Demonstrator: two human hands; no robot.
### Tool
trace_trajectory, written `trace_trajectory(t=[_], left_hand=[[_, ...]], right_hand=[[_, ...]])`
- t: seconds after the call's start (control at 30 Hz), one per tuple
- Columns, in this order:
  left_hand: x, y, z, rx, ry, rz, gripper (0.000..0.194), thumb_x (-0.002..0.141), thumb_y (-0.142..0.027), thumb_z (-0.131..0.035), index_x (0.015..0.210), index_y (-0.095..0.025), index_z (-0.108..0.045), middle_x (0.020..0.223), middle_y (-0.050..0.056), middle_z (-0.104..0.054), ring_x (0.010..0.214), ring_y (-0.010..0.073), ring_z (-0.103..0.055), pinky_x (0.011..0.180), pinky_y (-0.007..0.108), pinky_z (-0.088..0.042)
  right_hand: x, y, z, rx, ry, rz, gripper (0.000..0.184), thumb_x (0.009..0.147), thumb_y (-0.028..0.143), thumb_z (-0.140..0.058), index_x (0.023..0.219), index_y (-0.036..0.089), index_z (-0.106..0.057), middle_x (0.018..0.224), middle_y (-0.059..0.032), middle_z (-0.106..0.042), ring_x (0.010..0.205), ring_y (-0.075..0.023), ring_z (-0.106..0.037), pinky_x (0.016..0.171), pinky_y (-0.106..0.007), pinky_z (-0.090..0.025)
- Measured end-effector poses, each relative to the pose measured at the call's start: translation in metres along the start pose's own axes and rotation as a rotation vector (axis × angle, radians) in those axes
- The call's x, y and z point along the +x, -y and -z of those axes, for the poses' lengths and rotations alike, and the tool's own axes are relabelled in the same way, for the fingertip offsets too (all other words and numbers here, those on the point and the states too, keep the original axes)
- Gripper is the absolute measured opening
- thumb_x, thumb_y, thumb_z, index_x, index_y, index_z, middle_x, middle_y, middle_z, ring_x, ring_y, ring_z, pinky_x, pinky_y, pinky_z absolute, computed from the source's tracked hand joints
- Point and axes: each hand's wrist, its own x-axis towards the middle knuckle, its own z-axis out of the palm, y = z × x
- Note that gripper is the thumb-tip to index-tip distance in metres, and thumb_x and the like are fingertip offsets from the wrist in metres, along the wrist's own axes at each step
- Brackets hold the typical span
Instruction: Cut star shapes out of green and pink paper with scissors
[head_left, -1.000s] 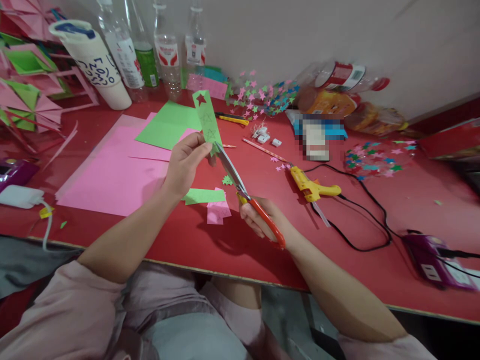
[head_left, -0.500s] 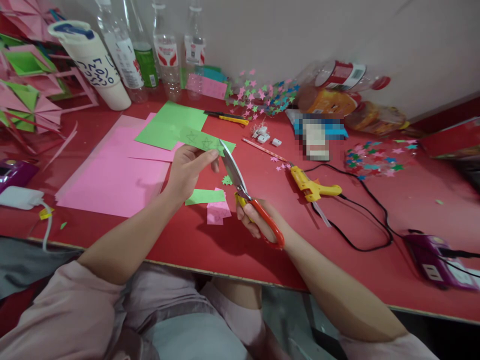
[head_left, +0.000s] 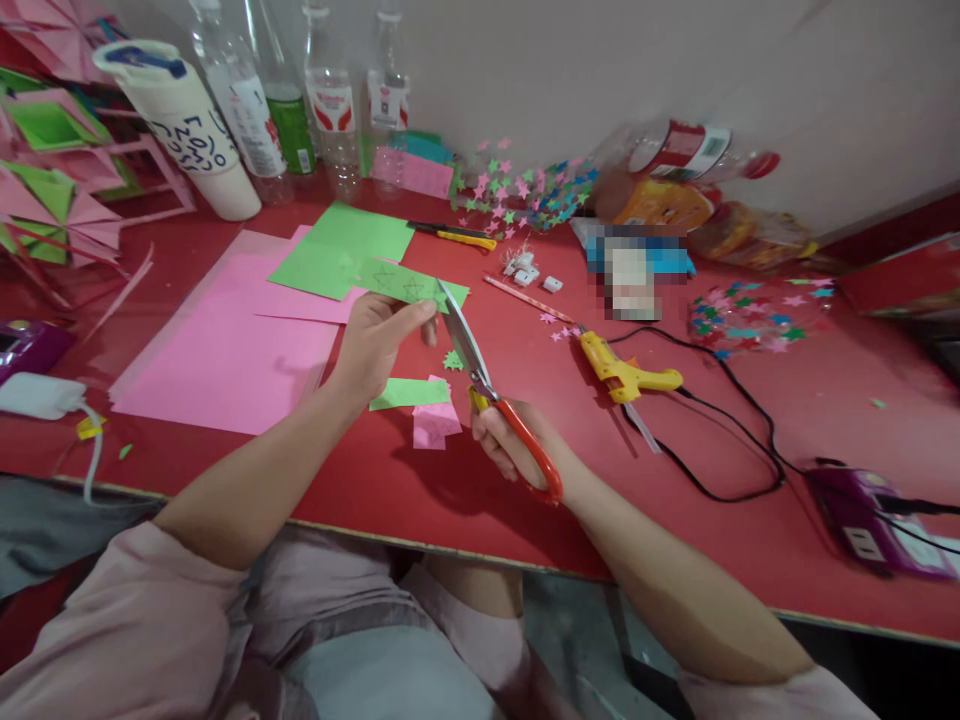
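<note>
Stars are drawn in dark lines on a green paper strip (head_left: 397, 282), pinched at its lower edge by my left hand (head_left: 382, 335). My right hand (head_left: 506, 440) grips a pair of scissors (head_left: 517, 425) with red and yellow handles. The blades lie at the strip's right end, pointing up and to the left. Below the strip, small green star cutouts (head_left: 453, 360) rest on the red table (head_left: 360, 480). Closer to me, another green strip (head_left: 409, 394) partly covers some pink paper pieces (head_left: 435, 425).
Pink sheets (head_left: 225, 340) and a green sheet (head_left: 341, 250) lie left. A yellow glue gun (head_left: 626, 375) with a black cord is right, near a pencil (head_left: 525, 297) and a cutter knife (head_left: 457, 236). Bottles (head_left: 330, 110) and a tumbler (head_left: 187, 130) line the wall.
The scissors' handles have drawn slightly closer together, with the red handle shifting a little left and down. The left hand and strip have barely moved.
</note>
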Motion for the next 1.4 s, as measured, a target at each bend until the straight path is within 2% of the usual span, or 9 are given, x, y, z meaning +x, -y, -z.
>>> trace_trajectory(t=[0.13,0.4,0.73,0.97,1.2,1.4], left_hand=[[0.0,0.0,-0.001,-0.012,-0.01,0.013,0.023,0.076,-0.022,-0.057,0.053,-0.019,-0.061,0.05,-0.003,-0.056,0.054,0.0083,-0.054,0.067,0.026,-0.047],[-0.001,0.0,-0.002,-0.028,0.02,0.023,0.025,0.076,-0.02,-0.057,0.052,-0.019,-0.061,0.049,-0.003,-0.056,0.053,0.0079,-0.054,0.069,0.027,-0.048],[-0.001,0.001,-0.001,-0.046,0.019,0.027,0.021,0.076,-0.019,-0.057,0.056,-0.019,-0.062,0.049,-0.004,-0.056,0.054,0.0082,-0.054,0.07,0.027,-0.048],[0.001,0.0,0.001,-0.021,0.011,0.031,0.023,0.075,-0.019,-0.056,0.053,-0.018,-0.059,0.047,-0.004,-0.055,0.05,0.0071,-0.052,0.067,0.026,-0.049],[0.002,-0.003,0.001,-0.077,-0.043,0.034,0.01,0.073,-0.016,-0.055,0.063,-0.018,-0.056,0.051,-0.005,-0.056,0.045,0.0057,-0.051,0.053,0.022,-0.045],[0.006,-0.003,0.005,-0.106,-0.072,0.006,0.019,0.076,-0.017,-0.053,0.059,-0.019,-0.046,0.047,-0.007,-0.048,0.045,0.0055,-0.049,0.055,0.022,-0.045]], right_hand=[[0.0,0.001,-0.002,0.012,0.0,-0.008,0.036,0.084,0.051,-0.047,0.066,0.02,-0.042,0.037,0.0096,-0.034,0.028,-0.0055,-0.029,0.031,-0.02,-0.025],[0.001,-0.003,0.0,0.019,0.007,0.064,0.045,0.08,0.064,-0.046,0.068,0.02,-0.041,0.039,0.0095,-0.035,0.03,-0.0054,-0.03,0.033,-0.02,-0.028],[0.001,-0.004,0.0,0.008,-0.013,0.055,0.043,0.082,0.061,-0.045,0.067,0.02,-0.041,0.039,0.0092,-0.035,0.028,-0.0047,-0.029,0.03,-0.02,-0.025],[0.0,0.003,0.001,-0.027,-0.032,0.021,0.038,0.084,0.052,-0.047,0.065,0.02,-0.042,0.038,0.0089,-0.034,0.029,-0.005,-0.029,0.031,-0.02,-0.023],[-0.001,0.008,0.002,-0.055,-0.044,0.023,0.034,0.082,0.046,-0.05,0.062,0.02,-0.041,0.038,0.0086,-0.034,0.029,-0.0055,-0.031,0.032,-0.02,-0.024],[-0.001,0.008,0.002,-0.048,-0.037,0.036,0.035,0.08,0.047,-0.051,0.061,0.02,-0.039,0.038,0.0094,-0.034,0.03,-0.0052,-0.029,0.032,-0.02,-0.023]])
